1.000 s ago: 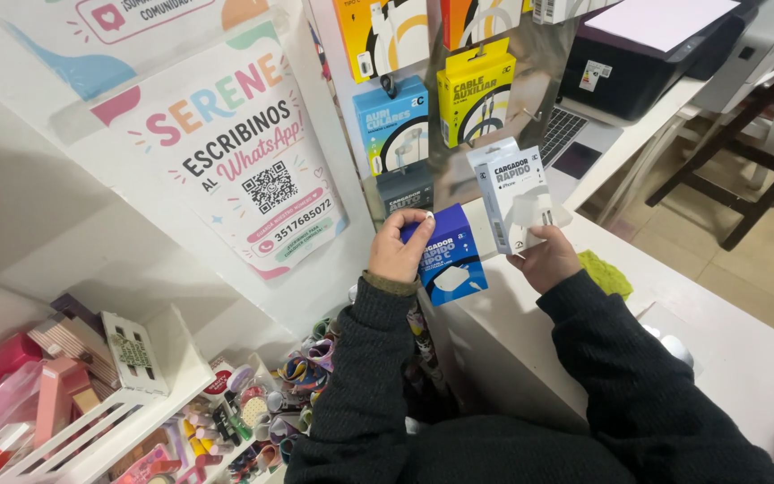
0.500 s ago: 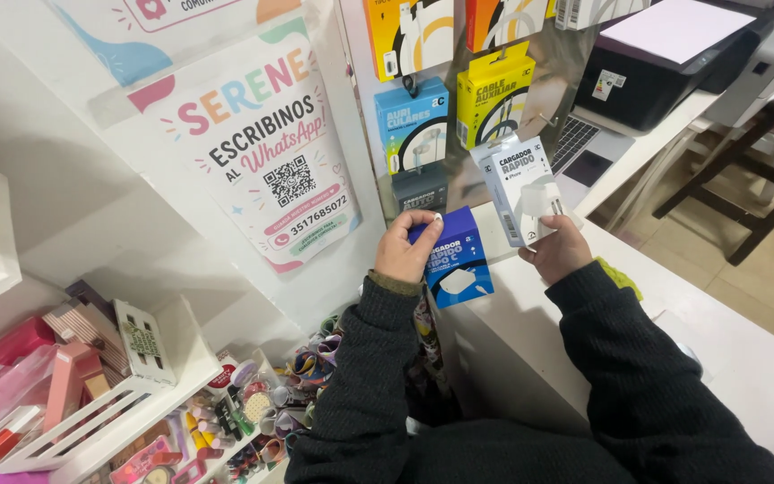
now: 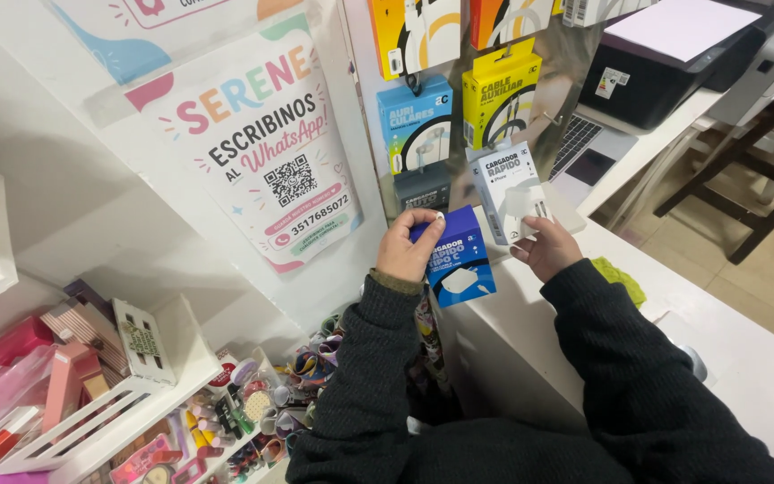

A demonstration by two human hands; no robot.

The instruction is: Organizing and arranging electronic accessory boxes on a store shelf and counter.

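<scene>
My left hand grips the top of a dark blue charger box, held upright just in front of the display panel. My right hand holds a white-grey charger box from below, tilted slightly, a little higher and to the right of the blue one. Both boxes hang close to the packs on the panel: a light blue earphone box, a yellow cable box and a dark grey box behind the blue one. Both my arms are in dark knit sleeves.
A white counter runs to the right with a green cloth, a laptop and a black printer. A colourful poster hangs at left. White shelves below hold pink packs and several small cosmetics. A dark chair stands far right.
The view has shifted slightly. My left hand lowered the blue box a little and the right hand with the white box drifted right.
</scene>
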